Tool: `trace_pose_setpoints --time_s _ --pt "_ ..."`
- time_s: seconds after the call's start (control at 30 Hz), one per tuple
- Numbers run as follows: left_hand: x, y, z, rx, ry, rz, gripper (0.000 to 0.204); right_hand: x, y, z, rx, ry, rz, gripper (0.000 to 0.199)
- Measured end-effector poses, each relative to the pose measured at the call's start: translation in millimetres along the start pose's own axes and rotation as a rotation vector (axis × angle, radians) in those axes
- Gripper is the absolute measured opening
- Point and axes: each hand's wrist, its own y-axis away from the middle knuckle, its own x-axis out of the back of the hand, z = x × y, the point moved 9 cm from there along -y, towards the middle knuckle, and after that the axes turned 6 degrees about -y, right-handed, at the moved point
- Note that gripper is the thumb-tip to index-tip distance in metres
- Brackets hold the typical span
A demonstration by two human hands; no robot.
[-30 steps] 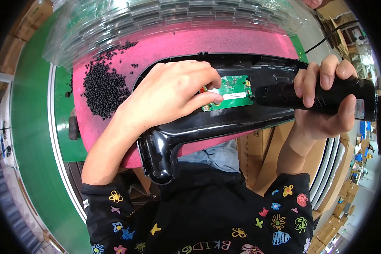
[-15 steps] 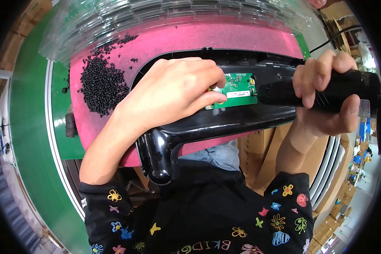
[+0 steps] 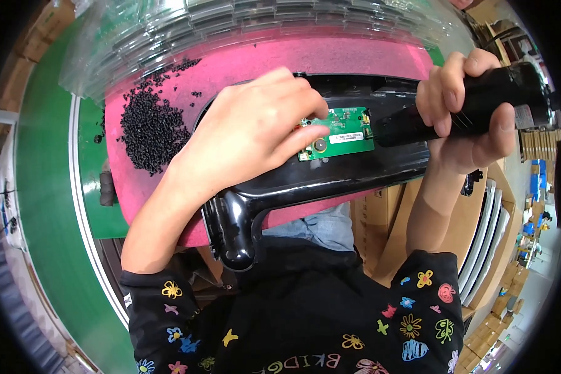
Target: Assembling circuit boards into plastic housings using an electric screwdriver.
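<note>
A glossy black plastic housing lies across a pink mat, its rounded end hanging over the near edge. Inside it sits a small green circuit board. My left hand rests on the housing with its fingertips pressing the left edge of the board. My right hand grips a black electric screwdriver, whose tip meets the right end of the board.
A heap of small black screws lies on the mat's left part. Clear plastic trays are stacked beyond the mat. A green conveyor belt runs along the left. Cardboard boxes stand at the lower right.
The screwdriver has tilted slightly in my right hand and my left fingers have shifted a little on the board. The housing stays in place.
</note>
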Motion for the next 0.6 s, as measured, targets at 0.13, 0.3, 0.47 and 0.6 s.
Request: trace_pose_setpoints --time_s 0.13,0.3,0.47,0.6 --pt "25.9 -3.9 -11.1 -0.017 -0.052 0.187 0.016 4.0 1.1 -2.7 -0.061 0.073 0.07 0.045" --pt "17.4 9.8 -39.5 0.206 -0.151 0.072 0.018 24.3 0.9 -5.0 -0.14 0.036 0.449 0.023" --pt "7.0 3.7 -44.2 0.237 -0.153 -0.045 0.021 106.6 18.5 -5.8 -0.164 -0.265 1.029 0.024" --pt "4.8 13.5 -43.1 0.283 -0.174 -0.126 0.023 94.6 26.3 -22.5 -0.118 -0.1 0.893 0.024"
